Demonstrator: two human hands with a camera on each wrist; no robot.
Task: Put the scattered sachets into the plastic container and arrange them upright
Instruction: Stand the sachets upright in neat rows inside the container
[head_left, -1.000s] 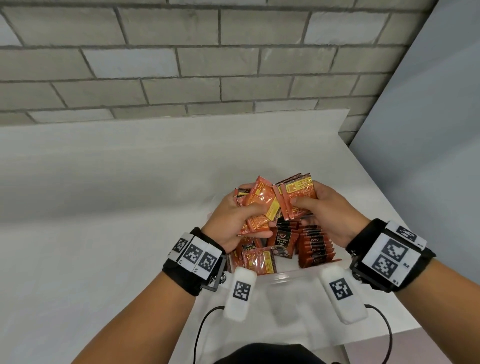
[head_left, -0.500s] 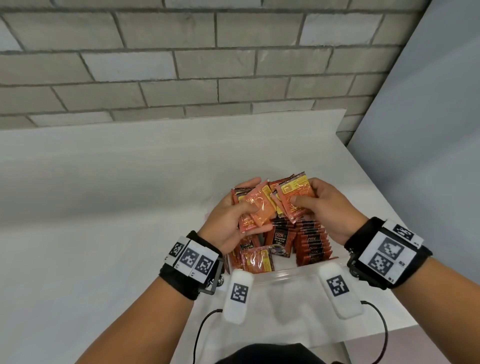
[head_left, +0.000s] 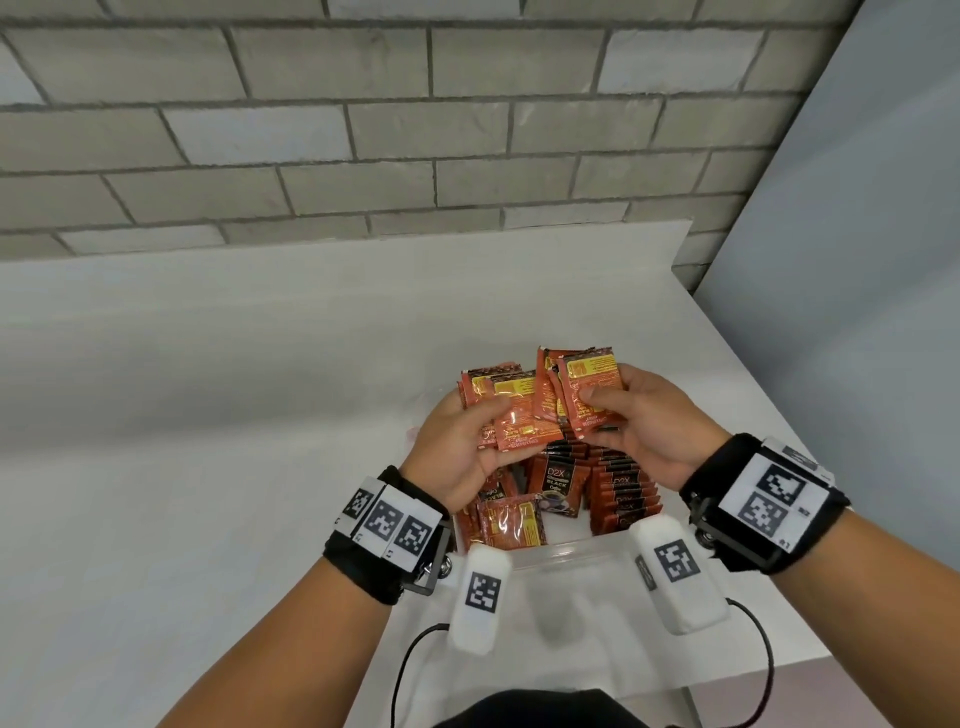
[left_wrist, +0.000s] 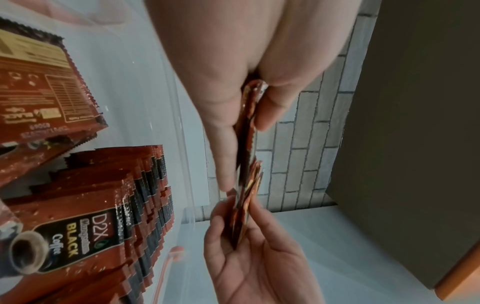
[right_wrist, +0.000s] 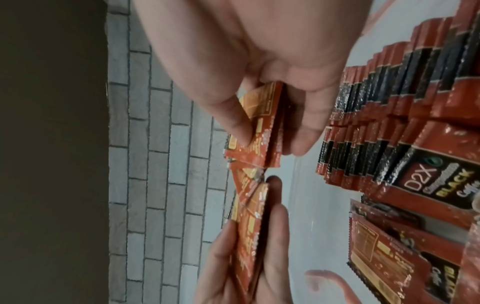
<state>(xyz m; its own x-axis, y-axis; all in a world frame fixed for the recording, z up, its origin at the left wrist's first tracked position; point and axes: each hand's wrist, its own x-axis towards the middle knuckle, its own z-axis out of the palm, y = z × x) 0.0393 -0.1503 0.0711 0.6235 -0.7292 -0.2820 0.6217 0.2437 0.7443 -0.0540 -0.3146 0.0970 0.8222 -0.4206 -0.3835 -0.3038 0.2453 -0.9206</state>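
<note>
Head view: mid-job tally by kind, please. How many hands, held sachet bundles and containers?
hands: 2, left hand and right hand
held sachet bundles: 2, left bundle and right bundle
plastic container: 1
total: 5
The sachets inside the container overlap too much to count.

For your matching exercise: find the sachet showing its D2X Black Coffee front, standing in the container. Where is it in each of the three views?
Head: D2X-front sachet at centre, below both hands.
Left wrist: it fills the lower left.
Right wrist: it sits at the right edge.
Shared landmark: the row of upright sachets beside it, also at and.
</note>
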